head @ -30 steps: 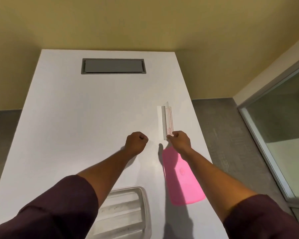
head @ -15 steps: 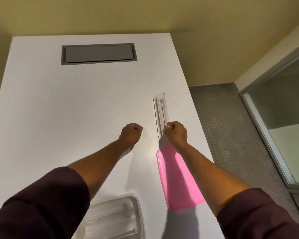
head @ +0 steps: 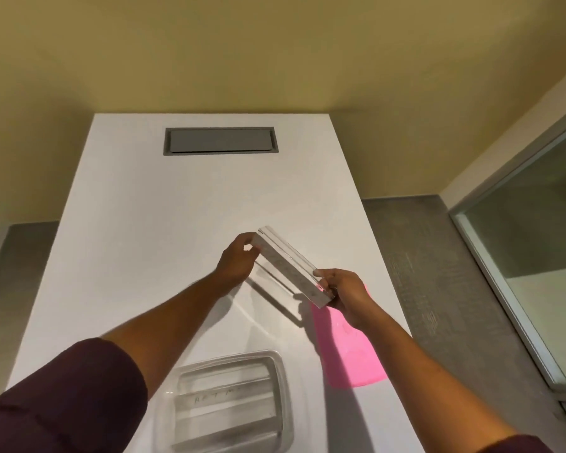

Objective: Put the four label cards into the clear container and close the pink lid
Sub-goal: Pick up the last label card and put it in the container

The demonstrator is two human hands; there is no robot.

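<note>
Newly lifted label card (head: pixel 290 264) pinched between both hands, above card-filled clear container (head: pixel 283 380).

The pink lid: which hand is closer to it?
The right. The right hand holds the near end of the label card directly above the pink lid's far end. The left hand holds the card's far end, further left of it.

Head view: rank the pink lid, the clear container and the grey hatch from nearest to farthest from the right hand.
From the right hand:
1. Pink lid, directly beneath and just behind it, on the table's right side.
2. Clear container, near the table's front edge, to the left.
3. Grey hatch, at the table's far end.
</note>
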